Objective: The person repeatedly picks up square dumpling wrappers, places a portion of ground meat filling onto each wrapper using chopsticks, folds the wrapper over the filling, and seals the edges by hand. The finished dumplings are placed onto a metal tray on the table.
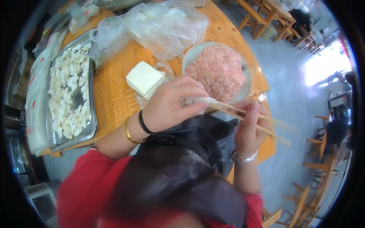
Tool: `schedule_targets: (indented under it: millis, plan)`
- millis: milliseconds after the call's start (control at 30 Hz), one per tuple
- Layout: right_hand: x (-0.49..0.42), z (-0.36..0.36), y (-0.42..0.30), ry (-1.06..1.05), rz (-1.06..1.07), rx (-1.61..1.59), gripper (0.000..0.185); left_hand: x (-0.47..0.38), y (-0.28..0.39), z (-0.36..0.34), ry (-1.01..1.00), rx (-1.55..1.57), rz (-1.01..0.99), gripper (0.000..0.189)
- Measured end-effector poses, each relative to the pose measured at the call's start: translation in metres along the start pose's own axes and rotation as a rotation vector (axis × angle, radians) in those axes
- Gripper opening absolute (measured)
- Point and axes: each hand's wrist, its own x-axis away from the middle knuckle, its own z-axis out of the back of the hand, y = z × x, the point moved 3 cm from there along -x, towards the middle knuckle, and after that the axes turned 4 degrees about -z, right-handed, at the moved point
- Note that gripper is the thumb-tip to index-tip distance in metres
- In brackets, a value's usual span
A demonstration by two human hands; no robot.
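Observation:
My left hand (176,101) holds a small white dough wrapper (201,100) between thumb and fingers. The tips of a pair of wooden chopsticks (236,112) touch the wrapper; my right hand (252,122) grips them near the middle. Whether there is filling in the wrapper is hidden by my fingers. Just beyond both hands, a round plate (247,85) bears a large mound of raw minced meat (218,71). A stack of square dough wrappers (145,78) lies on plastic film, left of the plate and beyond my left hand.
On the wooden table (114,85), a metal tray (93,114) at the left holds many folded wrapper pieces (70,85). Crumpled clear plastic bags (159,27) lie at the far side. A black apron (176,176) covers my lap. Wooden benches and tables (271,14) stand beyond at right.

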Motion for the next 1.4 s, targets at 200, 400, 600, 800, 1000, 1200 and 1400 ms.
schedule_targets:
  millis: [200, 400, 600, 800, 1000, 1200, 1400]
  plan:
    - [-0.011, 0.024, 0.009, 0.108, -0.099, -0.172, 0.029, 0.012, -0.032, 0.002, 0.087, 0.404, 0.403, 0.016]
    - [-0.014, 0.04, 0.018, 0.134, -0.155, 0.195, 0.029, 0.022, -0.058, 0.05, 0.329, 1.446, 0.384, 0.033]
    - [-0.009, 0.029, 0.019, 0.096, -0.132, 0.079, 0.028, 0.044, -0.072, 0.087, 0.706, 1.347, 0.429, 0.028]
    - [-0.015, 0.026, 0.016, 0.037, -0.182, 0.069, 0.03, 0.034, -0.044, 0.094, 0.168, -0.623, 0.168, 0.015]
    - [-0.023, 0.04, 0.019, 0.156, -0.249, 0.004, 0.031, 0.033, -0.054, 0.08, -0.098, -0.713, 0.316, 0.013]
    - [-0.017, 0.03, 0.024, 0.098, -0.21, 0.021, 0.033, 0.036, -0.062, 0.079, -0.135, -0.847, 0.268, 0.009]
    - [-0.016, 0.025, 0.039, 0.088, -0.221, 0.032, 0.033, 0.041, -0.068, 0.09, 0.298, -0.149, 0.417, 0.011]
